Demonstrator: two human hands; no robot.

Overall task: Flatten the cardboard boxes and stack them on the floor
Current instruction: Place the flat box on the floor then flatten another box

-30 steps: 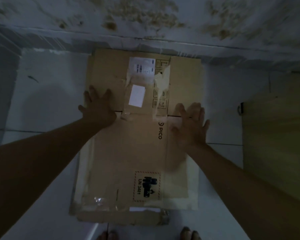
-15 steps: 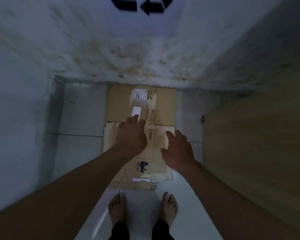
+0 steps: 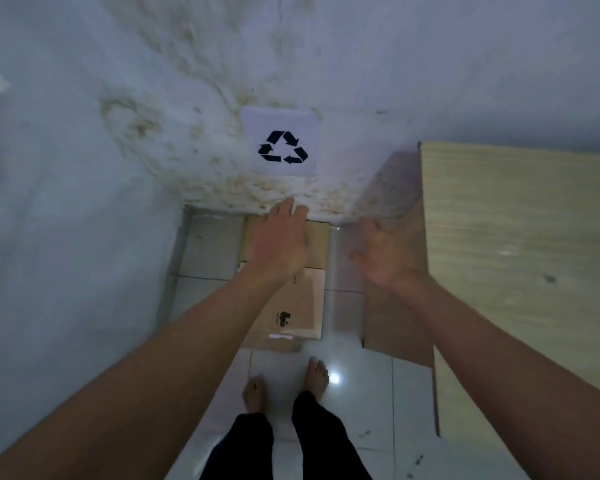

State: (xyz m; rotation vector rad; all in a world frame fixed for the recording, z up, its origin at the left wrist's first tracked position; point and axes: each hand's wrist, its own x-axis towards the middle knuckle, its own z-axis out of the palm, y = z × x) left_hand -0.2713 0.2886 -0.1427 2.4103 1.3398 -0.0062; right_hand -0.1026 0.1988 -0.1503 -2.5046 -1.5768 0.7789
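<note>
A flattened brown cardboard box [image 3: 305, 306] lies on the white tiled floor against the stained wall, with a black hazard label near its front end. My left hand [image 3: 281, 244] hovers high above its far half, fingers spread, holding nothing. My right hand [image 3: 385, 254] is raised to the right of the box, palm turned inward, fingers apart and empty. Both hands are well clear of the cardboard. My left forearm hides part of the box's left side.
A paper sheet with a black recycling symbol [image 3: 283, 147] is stuck on the wall above the box. A light wooden tabletop [image 3: 520, 271] fills the right, with its brown side panel [image 3: 395, 327] beside the box. My bare feet [image 3: 284, 379] stand on the tiles just in front.
Both hands lifted off the flattened cardboard, where they pressed down a second ago. The view rose and pulled back as I stood up, so the recycling sign and my feet came into sight.
</note>
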